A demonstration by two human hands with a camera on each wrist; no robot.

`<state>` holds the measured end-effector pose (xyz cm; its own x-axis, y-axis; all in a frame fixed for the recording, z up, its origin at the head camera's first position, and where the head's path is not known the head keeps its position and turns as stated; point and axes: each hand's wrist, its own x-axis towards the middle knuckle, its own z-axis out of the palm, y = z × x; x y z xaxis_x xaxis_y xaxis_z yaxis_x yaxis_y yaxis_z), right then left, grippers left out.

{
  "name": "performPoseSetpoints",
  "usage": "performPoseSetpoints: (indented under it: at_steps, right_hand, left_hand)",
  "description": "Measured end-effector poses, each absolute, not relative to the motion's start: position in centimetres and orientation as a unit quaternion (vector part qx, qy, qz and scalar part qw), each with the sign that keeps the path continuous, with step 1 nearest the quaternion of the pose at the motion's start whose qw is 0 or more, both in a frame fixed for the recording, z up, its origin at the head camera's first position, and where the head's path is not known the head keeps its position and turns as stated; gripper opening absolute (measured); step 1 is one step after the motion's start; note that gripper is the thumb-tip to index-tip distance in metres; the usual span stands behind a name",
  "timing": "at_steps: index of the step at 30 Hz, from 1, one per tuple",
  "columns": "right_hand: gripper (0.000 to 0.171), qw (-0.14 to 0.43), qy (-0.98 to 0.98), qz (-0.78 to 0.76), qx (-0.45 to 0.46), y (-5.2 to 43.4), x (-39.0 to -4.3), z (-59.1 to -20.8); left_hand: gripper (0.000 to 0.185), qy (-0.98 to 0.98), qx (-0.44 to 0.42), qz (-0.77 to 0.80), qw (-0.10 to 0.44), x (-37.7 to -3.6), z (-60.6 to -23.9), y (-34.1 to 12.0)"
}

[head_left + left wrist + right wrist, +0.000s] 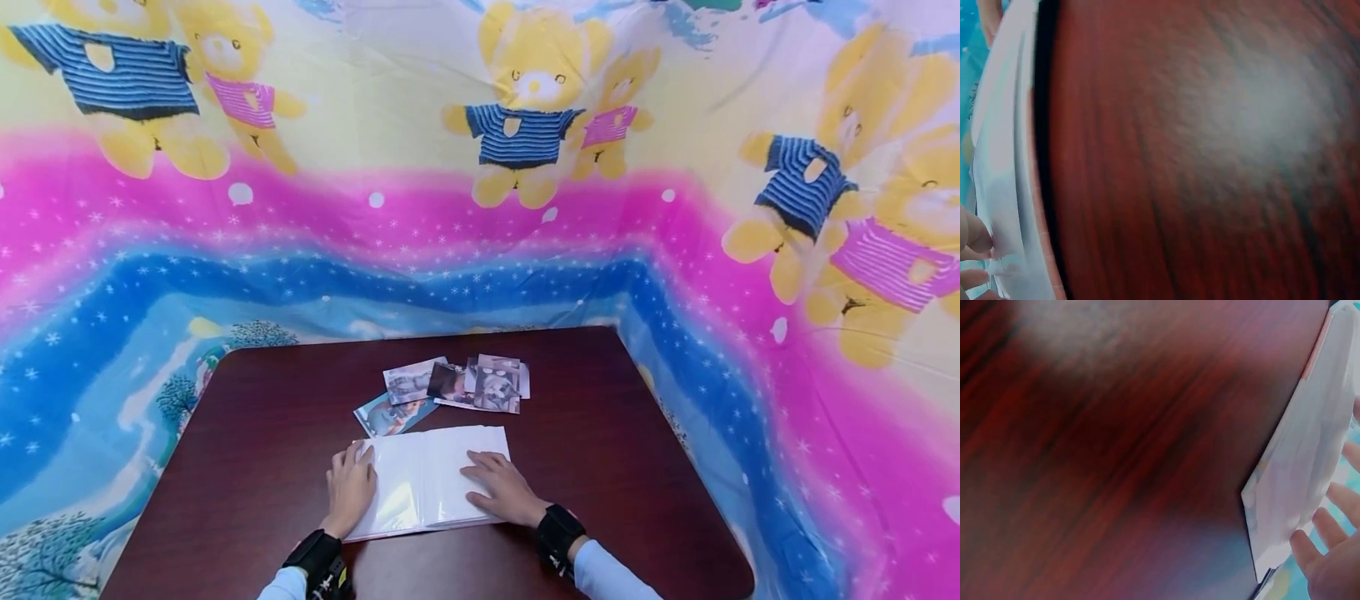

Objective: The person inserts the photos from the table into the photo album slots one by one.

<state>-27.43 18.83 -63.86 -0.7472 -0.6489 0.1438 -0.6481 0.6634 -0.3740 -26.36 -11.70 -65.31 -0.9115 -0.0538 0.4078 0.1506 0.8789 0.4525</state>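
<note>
An album (423,483) with white pages and clear, shiny sleeves lies spread open on the dark table. My left hand (351,488) rests at its left edge, fingers on the page margin. On the right-hand page lies my right hand (504,487), its fingers spread and fairly straight. The left wrist view catches the album's page edges (1007,156) and the left fingertips (977,237) against them. In the right wrist view, the right hand's fingers (1330,528) reach over the album (1291,462) near its corner.
Behind the album lie several loose printed pictures: a blue one (390,415), a grey one (408,382) and an overlapping group (497,387). The brown table (615,467) has rounded corners. A curtain (420,217) printed with bears surrounds it.
</note>
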Motion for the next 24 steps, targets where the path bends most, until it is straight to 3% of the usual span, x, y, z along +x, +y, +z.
performPoseSetpoints:
  at_steps: [7,13,17,24]
  right_hand:
    - [0.042,0.005,0.914,-0.208,-0.349,19.1,-27.7,-63.8]
    - [0.043,-0.001,0.912,-0.209,-0.354,19.4,-28.0,-64.1]
    - [0.043,0.005,0.915,-0.204,-0.347,19.6,-28.0,-64.1]
    - [0.043,0.014,0.916,-0.207,-0.342,18.7,-27.6,-64.7]
  left_hand:
    - [0.032,-0.956,-0.015,-0.239,0.168,-27.2,-65.2,-11.7]
    - [0.025,-0.951,0.005,-0.259,0.171,-29.9,-64.2,-12.1]
    - [0.037,-0.947,-0.02,-0.27,0.172,-32.5,-63.8,-12.7]
    - [0.062,-0.965,-0.039,-0.245,0.084,-35.1,-64.1,-14.7]
